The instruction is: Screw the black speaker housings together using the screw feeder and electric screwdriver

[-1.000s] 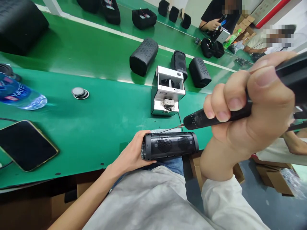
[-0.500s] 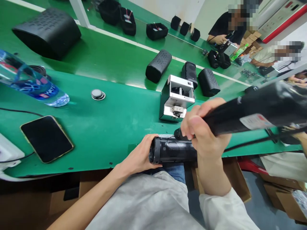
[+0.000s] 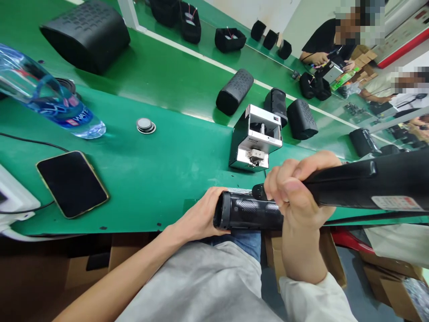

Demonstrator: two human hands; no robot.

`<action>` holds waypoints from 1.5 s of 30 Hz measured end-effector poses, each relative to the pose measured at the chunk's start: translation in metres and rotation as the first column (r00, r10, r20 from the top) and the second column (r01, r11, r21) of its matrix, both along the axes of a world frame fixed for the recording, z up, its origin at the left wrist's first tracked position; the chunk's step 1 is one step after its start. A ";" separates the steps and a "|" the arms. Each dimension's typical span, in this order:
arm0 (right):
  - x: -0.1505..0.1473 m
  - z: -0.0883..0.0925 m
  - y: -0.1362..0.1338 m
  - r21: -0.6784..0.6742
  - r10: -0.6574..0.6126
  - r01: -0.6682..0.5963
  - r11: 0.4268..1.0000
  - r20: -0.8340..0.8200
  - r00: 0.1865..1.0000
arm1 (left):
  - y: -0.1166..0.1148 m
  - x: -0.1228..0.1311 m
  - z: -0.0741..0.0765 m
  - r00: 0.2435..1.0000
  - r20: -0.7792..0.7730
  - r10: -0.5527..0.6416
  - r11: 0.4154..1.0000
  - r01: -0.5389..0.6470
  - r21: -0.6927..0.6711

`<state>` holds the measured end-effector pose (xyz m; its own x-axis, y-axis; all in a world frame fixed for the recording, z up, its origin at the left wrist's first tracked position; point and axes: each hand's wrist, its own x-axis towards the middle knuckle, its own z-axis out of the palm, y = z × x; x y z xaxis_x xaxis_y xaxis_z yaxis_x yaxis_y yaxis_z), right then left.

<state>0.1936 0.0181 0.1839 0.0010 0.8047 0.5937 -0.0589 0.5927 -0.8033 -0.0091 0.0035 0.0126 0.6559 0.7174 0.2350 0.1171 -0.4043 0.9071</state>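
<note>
A: Where is the thing being worked on?

B: The long black plastic speaker body with round dotted patches (image 3: 248, 214) is at the near edge of the smooth green table mat (image 3: 167, 170). A silver and black metal box machine (image 3: 259, 142) stands at its 12 o'clock, a bit apart. A black flat phone with a gold edge (image 3: 73, 184) lies well off, between 9 and 10 o'clock

A: How do the hands grip?

B: The bare left hand (image 3: 203, 214) is wrapped on the speaker's 9 o'clock end, squeezing it from the 12 and 6 o'clock sides. The bare right hand (image 3: 298, 190) is curled tight around a fat black plastic power screwdriver with a white label (image 3: 351, 183). Its nose points to 9 o'clock, by the speaker's far edge

A: So which step is this?

B: I think it is the screw step. I can't tell if the tip is touching a screw

A: And what does the next move need?

B: I'd say a steady left hand, and the tip lined up well. If it tilts, it might slip
</note>
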 end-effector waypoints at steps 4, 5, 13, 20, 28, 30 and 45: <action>-0.002 -0.004 -0.002 0.002 -0.022 0.022 1.000 -0.043 0.999 | 0.000 0.001 -0.002 1.000 -0.018 0.008 1.000 -0.007 0.011; -0.001 -0.003 -0.003 -0.017 -0.023 0.022 1.000 -0.045 0.999 | 0.000 0.001 -0.002 1.000 -0.023 0.009 1.000 -0.008 0.017; 0.029 0.054 0.011 0.103 -0.267 0.283 0.954 -0.139 0.953 | -0.001 -0.002 -0.009 0.998 -0.065 0.026 0.998 -0.022 0.062; 0.035 0.042 0.068 0.207 -0.501 0.498 0.842 -0.041 0.865 | -0.002 -0.003 -0.006 0.994 -0.104 0.034 0.998 -0.029 0.047; 0.035 0.034 0.076 0.141 -0.520 0.517 0.844 -0.023 0.854 | -0.001 -0.004 -0.009 0.989 -0.146 0.033 0.998 -0.024 0.060; 0.035 0.033 0.075 0.137 -0.522 0.519 0.844 -0.020 0.853 | -0.001 -0.004 -0.009 0.989 -0.144 0.029 0.997 -0.019 0.070; 0.069 0.076 -0.019 -0.019 -0.558 0.559 0.829 0.032 0.829 | 0.000 -0.005 -0.008 0.989 -0.145 0.033 0.997 -0.022 0.073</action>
<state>0.2624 -0.0011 0.2598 0.4410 0.6866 0.5781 0.2955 0.4971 -0.8158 -0.0140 0.0039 0.0041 0.6670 0.7205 0.1898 0.2579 -0.4622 0.8485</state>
